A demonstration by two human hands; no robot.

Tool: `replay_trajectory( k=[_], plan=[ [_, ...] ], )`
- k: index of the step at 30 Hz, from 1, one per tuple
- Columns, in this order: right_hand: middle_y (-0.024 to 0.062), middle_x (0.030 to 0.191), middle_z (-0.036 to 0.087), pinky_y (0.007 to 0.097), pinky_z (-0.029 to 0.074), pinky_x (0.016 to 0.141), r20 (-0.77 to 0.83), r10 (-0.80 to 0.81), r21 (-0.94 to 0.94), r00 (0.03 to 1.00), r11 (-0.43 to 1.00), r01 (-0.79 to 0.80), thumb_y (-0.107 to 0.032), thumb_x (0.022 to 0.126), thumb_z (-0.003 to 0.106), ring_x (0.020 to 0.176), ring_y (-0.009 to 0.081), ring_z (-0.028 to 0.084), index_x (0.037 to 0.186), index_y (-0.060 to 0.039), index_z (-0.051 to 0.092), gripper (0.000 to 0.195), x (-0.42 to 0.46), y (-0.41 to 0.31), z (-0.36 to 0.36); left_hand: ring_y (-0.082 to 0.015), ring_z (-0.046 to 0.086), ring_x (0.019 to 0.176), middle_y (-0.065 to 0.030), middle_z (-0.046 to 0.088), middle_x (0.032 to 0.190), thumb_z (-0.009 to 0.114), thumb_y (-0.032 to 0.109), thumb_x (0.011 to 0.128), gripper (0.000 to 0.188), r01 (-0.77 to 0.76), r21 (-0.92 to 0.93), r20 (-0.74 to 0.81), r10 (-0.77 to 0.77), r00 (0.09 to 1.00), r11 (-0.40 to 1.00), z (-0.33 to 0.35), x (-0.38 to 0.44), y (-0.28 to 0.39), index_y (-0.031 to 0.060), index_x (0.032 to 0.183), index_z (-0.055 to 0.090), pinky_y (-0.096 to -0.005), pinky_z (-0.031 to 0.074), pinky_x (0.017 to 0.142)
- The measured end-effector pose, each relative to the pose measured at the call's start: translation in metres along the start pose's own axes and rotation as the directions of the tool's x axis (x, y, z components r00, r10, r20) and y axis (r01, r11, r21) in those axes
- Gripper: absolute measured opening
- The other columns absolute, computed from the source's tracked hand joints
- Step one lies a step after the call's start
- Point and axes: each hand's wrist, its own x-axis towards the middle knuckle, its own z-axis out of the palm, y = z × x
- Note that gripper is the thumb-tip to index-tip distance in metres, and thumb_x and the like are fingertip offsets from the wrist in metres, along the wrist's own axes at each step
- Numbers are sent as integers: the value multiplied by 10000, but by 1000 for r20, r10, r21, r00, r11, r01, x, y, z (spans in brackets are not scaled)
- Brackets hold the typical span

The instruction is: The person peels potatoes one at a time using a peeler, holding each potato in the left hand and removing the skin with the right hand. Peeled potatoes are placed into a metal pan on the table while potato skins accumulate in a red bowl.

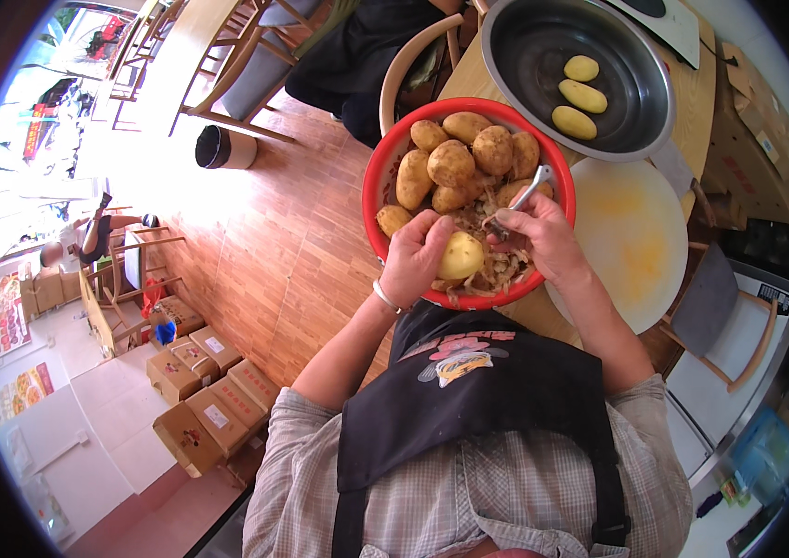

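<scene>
My left hand (419,254) grips a peeled, pale yellow potato (462,257) above the near part of a red basin (375,174). In my right hand (539,227) is a metal peeler (532,187), its handle slanting up and away from the fingers. The peeler's head is partly hidden by my fingertips. Several unpeeled brown potatoes (451,163) fill the far half of the red basin. Loose peels (499,268) lie beneath both hands. Beyond it on the right, a large steel basin (499,66) holds three peeled potatoes (582,97).
A round white cutting board (635,279) with yellow stains lies right of the red basin on a wooden table (694,132). A curved wooden chair (394,70) stands beyond it, near a person in dark clothing (359,63). Cardboard boxes (227,411) are stacked at left; a bin (227,148) stands on the floor.
</scene>
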Motion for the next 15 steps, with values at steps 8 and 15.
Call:
replay_trajectory(
  k=[8,15],
  plan=[
    [122,1247,650,299,519,926,67,-100,81,993,992,94,-62,942,643,1032,144,637,974,-76,603,53,-6,12,6,-60,578,850,-32,642,1028,665,259,968,365,130,-247,134,-99,986,960,-7,1,9,39,1230,536,-214,474,684],
    [46,1106,651,265,499,864,125,-133,-155,983,976,151,-33,910,677,934,107,620,993,-53,597,117,-19,26,14,-94,603,903,-16,640,1056,635,338,985,390,55,-626,-53,-113,992,778,12,3,-9,65,1252,555,-260,511,767]
  ],
)
